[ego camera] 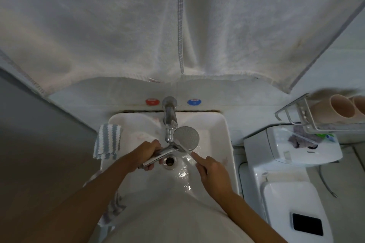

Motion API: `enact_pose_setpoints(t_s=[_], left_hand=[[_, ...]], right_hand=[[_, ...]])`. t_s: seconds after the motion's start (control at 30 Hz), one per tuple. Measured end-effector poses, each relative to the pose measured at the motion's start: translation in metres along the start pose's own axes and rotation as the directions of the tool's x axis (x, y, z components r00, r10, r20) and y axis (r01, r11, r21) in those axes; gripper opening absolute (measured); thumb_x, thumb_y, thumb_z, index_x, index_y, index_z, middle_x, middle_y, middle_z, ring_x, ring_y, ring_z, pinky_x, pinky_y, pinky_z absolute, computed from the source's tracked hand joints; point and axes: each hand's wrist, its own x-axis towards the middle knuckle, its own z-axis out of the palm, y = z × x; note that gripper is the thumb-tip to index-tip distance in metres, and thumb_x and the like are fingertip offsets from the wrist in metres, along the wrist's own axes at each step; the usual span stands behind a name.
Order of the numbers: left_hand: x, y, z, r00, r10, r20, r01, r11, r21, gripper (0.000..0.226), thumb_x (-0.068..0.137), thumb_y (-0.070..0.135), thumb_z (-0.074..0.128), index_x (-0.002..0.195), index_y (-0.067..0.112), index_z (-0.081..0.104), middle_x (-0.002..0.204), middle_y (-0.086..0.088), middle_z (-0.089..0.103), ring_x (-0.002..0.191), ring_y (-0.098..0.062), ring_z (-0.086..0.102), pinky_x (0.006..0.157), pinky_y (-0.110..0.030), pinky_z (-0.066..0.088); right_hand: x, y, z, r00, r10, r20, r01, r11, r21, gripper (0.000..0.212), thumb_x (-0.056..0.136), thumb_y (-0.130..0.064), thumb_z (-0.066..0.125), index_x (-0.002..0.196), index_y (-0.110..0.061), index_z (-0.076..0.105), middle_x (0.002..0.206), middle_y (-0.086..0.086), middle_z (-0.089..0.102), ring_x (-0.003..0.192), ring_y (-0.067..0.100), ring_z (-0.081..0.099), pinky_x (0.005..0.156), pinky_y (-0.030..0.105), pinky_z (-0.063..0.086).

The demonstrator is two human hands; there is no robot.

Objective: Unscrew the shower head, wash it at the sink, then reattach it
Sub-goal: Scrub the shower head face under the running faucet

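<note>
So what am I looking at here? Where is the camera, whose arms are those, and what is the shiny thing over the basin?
There is no machine here. A person wears one wide-angle camera on the head, looking forward and down, so the two bare arms reaching in from the bottom are their own.

They stand at a white sink. The left hand grips the chrome handle of a shower head, holding its round face under the tap. The right hand holds nothing; its forefinger points at the rim of the shower head. Water shines in the basin near the drain.

A striped cloth hangs over the sink's left edge. White towels hang above. To the right are a toilet and a wire rack with pinkish cups.
</note>
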Motion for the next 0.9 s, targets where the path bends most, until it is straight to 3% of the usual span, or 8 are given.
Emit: enact_pose_setpoints(t_s=[0.1, 0.3, 0.47, 0.63, 0.77, 0.9], left_hand=[[0.011, -0.002, 0.004, 1.0, 0.001, 0.019, 0.002, 0.992, -0.126, 0.058, 0.096, 0.03, 0.023, 0.075, 0.002, 0.068, 0.058, -0.012, 0.064, 0.035, -0.02, 0.045, 0.041, -0.023, 0.031], [0.022, 0.004, 0.006, 0.999, 0.011, 0.03, -0.005, 0.983, -0.185, 0.053, 0.096, 0.028, 0.024, 0.084, -0.002, 0.066, 0.078, -0.025, 0.067, 0.036, -0.022, 0.046, 0.038, -0.02, 0.031], [0.027, 0.011, 0.009, 1.0, -0.026, -0.001, 0.025, 0.977, -0.213, 0.05, 0.097, 0.026, 0.022, 0.082, -0.002, 0.06, 0.071, -0.022, 0.066, 0.034, -0.021, 0.045, 0.036, -0.018, 0.032], [0.022, 0.022, 0.013, 0.999, -0.054, -0.007, 0.052, 0.979, -0.196, 0.052, 0.1, 0.022, 0.018, 0.083, -0.006, 0.058, 0.037, -0.004, 0.057, 0.024, -0.013, 0.04, 0.03, -0.012, 0.026], [0.028, 0.019, 0.01, 1.0, -0.008, -0.007, 0.006, 0.976, -0.216, 0.059, 0.101, 0.022, 0.017, 0.079, -0.008, 0.063, 0.044, -0.007, 0.062, 0.028, -0.015, 0.045, 0.033, -0.014, 0.03], [0.034, 0.013, 0.007, 1.0, 0.003, -0.007, -0.005, 0.972, -0.234, 0.058, 0.101, 0.025, 0.019, 0.085, -0.009, 0.063, 0.06, -0.015, 0.068, 0.033, -0.019, 0.047, 0.036, -0.017, 0.032]], right_hand=[[-0.001, -0.001, 0.0, 1.0, 0.002, 0.018, -0.003, 1.0, 0.025, 0.04, 0.096, -0.021, 0.055, 0.132, -0.038, 0.057, 0.074, -0.003, 0.05, 0.066, 0.016, 0.051, 0.062, 0.033, 0.047], [0.0, 0.001, 0.003, 0.999, -0.011, 0.043, 0.006, 0.994, 0.106, 0.04, 0.093, -0.025, 0.053, 0.13, -0.039, 0.059, 0.075, 0.0, 0.057, 0.068, 0.02, 0.057, 0.064, 0.034, 0.049], [-0.002, -0.002, 0.005, 0.994, -0.074, 0.075, 0.057, 0.975, 0.214, 0.04, 0.091, -0.024, 0.056, 0.127, -0.042, 0.062, 0.071, -0.006, 0.055, 0.067, 0.011, 0.055, 0.066, 0.029, 0.047], [-0.001, 0.001, 0.005, 0.998, -0.051, 0.025, 0.046, 0.983, 0.179, 0.04, 0.091, -0.026, 0.054, 0.128, -0.041, 0.062, 0.068, -0.009, 0.049, 0.062, 0.008, 0.051, 0.06, 0.026, 0.043], [0.002, 0.006, 0.004, 0.996, 0.068, -0.065, -0.059, 0.99, 0.131, 0.041, 0.093, -0.019, 0.057, 0.129, -0.038, 0.06, 0.069, -0.005, 0.05, 0.061, 0.014, 0.053, 0.059, 0.031, 0.047], [-0.001, -0.002, 0.002, 0.998, -0.055, 0.02, 0.05, 0.983, 0.175, 0.041, 0.092, -0.022, 0.056, 0.129, -0.039, 0.061, 0.068, -0.003, 0.054, 0.062, 0.012, 0.053, 0.061, 0.03, 0.046]])
